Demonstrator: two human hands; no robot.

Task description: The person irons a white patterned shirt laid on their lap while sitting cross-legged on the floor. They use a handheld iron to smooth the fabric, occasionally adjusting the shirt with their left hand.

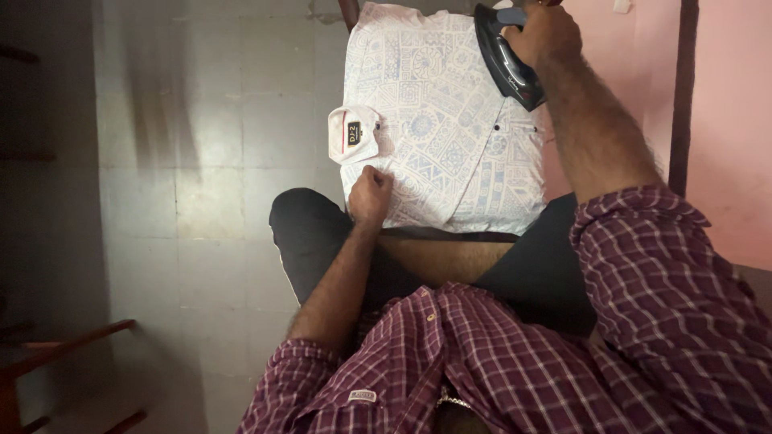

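left hand (pixel 370 194), fingers curled, pins the near edge of the folded white patterned shirt (pixel 446 120) on the table, beside its collar (pixel 354 134). right hand (pixel 547 34) grips the black iron (pixel 505 60), lifted and tilted at the far right edge; lowered carelessly, it could crease the fabric or burn the pinning fingers.

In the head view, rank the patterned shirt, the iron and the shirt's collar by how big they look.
1. patterned shirt
2. iron, though it is lifted nearer the camera in the right hand, so unsure
3. collar
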